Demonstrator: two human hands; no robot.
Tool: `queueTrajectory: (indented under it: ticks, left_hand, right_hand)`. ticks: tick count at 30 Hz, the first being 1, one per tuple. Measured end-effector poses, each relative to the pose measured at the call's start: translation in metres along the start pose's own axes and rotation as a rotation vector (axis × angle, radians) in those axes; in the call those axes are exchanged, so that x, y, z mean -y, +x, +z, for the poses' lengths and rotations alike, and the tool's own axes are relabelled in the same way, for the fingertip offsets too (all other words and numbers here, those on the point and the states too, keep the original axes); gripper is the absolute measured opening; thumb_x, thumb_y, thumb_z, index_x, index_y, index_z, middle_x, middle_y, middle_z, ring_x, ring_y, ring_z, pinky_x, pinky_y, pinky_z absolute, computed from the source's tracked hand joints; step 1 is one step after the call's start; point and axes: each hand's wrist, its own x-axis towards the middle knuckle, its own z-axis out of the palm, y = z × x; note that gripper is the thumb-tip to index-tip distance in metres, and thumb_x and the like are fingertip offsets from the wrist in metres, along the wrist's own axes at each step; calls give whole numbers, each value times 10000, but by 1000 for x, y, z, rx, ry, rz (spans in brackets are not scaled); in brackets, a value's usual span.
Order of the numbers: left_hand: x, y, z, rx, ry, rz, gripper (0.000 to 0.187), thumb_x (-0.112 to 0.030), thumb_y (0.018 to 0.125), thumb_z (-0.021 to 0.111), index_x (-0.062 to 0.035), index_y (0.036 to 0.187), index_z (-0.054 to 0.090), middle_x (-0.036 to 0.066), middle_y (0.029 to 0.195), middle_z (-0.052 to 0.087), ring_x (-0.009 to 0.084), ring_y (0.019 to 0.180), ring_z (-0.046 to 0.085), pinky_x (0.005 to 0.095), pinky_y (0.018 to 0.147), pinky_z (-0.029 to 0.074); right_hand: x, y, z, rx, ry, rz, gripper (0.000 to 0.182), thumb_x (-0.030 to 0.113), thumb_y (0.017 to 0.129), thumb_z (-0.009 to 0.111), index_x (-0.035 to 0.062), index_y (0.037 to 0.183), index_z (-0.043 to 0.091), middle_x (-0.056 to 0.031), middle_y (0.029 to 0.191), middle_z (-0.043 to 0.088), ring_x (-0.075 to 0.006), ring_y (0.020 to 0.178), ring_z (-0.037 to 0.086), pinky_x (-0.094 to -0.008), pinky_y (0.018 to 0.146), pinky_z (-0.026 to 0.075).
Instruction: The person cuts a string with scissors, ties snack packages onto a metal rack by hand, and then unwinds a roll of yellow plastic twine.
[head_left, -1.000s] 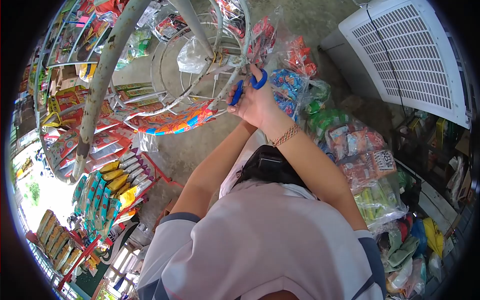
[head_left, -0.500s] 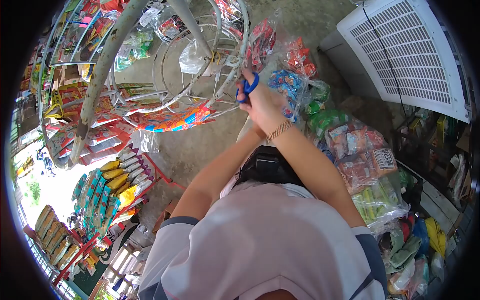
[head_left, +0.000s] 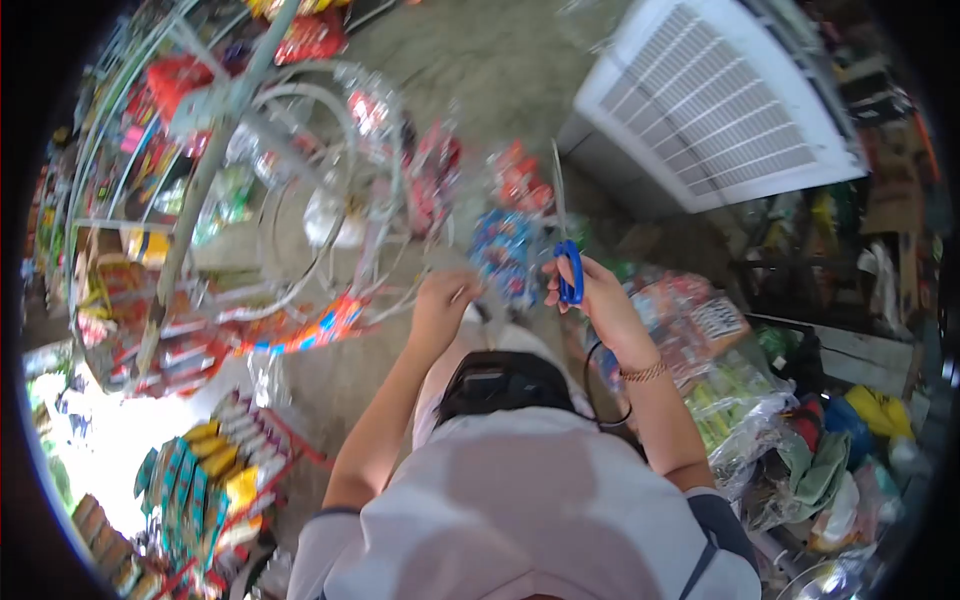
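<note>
My right hand [head_left: 612, 312] is closed around the blue handles of a pair of scissors [head_left: 570, 272]. The blades point up, away from my body. Lower left of the scissors, my left hand [head_left: 442, 308] is raised with its fingers curled into a pinch. Whether anything sits in those fingers is too blurred to make out. Just beyond the hands, a clear bag of blue packets [head_left: 505, 248] lies on the floor. A black pouch [head_left: 505, 385] is at my waist, between my forearms.
A white round wire rack [head_left: 392, 165] with hanging snack packets stands at left. At upper right is a large white slatted unit [head_left: 700, 100]. Clear bags of packets [head_left: 690, 320] are piled along my right. Teal and yellow packets [head_left: 190, 480] fill a red stand at lower left.
My hands were close together by the rack; now they are apart. The right hand has moved right and down with the scissors, the left lower and left. The view has shifted.
</note>
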Motion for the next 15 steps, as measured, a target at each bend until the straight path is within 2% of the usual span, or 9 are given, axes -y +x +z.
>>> queueTrajectory:
  ticks: [2,4,6,8,9,11,13,14,15]
  left_hand:
    - [-64,10,-14,-105,295,-8,160,-189,850,675,-97,960,748,92,1036,713,302,1008,636,414,944,448]
    - [-83,13,-28,-83,475,93,161,-172,831,680,-83,950,742,82,982,717,299,925,650,410,876,459]
    - [-116,22,-40,-152,408,-9,150,-159,831,678,-79,943,738,81,967,717,292,894,654,411,873,446]
    - [-139,30,-52,-196,397,-42,138,-147,833,675,-76,936,735,84,957,716,286,878,656,410,868,438]
    - [-145,34,-58,-208,419,-20,132,-142,836,673,-75,933,733,86,956,715,283,879,655,410,865,435]
    - [-153,37,-68,-232,529,15,113,-136,841,679,-73,921,729,74,961,718,281,868,654,419,830,436]
    - [-159,41,-69,-323,492,73,155,-190,888,647,-55,919,717,110,922,703,315,835,637,421,813,433]
    - [-161,43,-68,-374,475,96,189,-216,912,631,-46,918,711,128,902,696,331,819,629,422,805,432]
    - [-165,42,-69,-423,471,116,175,-207,905,639,-48,913,712,122,894,696,321,825,630,418,814,425]
  right_hand:
    - [13,-5,-36,-211,-152,-231,252,247,981,578,38,1110,633,-28,905,641,-132,814,633,-251,699,482]
    - [40,-7,-80,-530,-573,-533,226,166,951,566,21,1102,651,-91,925,655,-224,874,636,-327,781,488]
    - [86,-17,-117,-774,-1044,-750,219,141,927,553,25,1083,655,-195,963,643,-349,918,615,-409,827,469]
    - [144,-23,-149,-932,-1028,-687,251,172,953,521,5,1094,643,-233,1001,639,-409,944,600,-454,834,468]
    - [174,-21,-174,-996,-1083,-604,332,262,970,489,3,1117,636,-253,1057,644,-429,986,605,-471,847,464]
    - [238,0,-246,-1071,-1178,-507,547,479,940,456,-16,1056,659,-283,985,665,-457,1001,616,-488,863,468]
    - [304,30,-325,-1195,-1360,-571,606,520,886,502,-43,1021,682,-287,1004,669,-460,1005,628,-477,892,476]
    - [335,42,-344,-1340,-1447,-478,560,478,892,462,-31,1004,668,-298,1045,643,-481,1030,604,-522,874,463]
    - [374,74,-421,-1355,-1629,-385,440,375,925,484,-6,1018,683,-285,977,668,-459,956,642,-522,813,501]
